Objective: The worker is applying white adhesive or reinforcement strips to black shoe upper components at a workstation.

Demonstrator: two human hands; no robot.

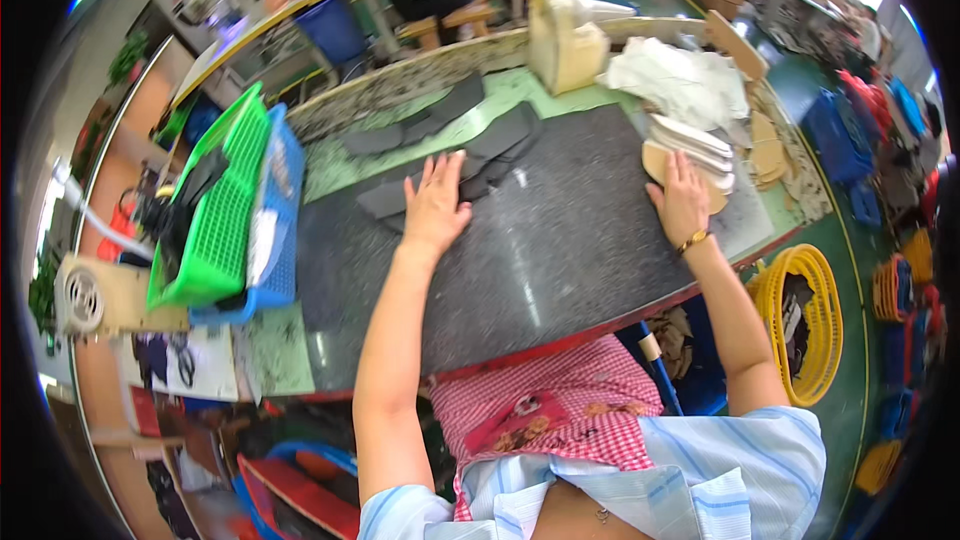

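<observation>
Head view: center, the left hand [433, 208] lies spread and ungripping on dark flat pieces [502, 140], perhaps steadying them. Right of center, the right hand [684, 208] rests open-fingered over pale rounded pieces [690, 138] — stacked beside the dark board [560, 230], probably for easy reach.

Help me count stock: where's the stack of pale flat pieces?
In the head view, the stack is on the right of the table, under the right hand, nearer the person than the crumpled white material.
</observation>
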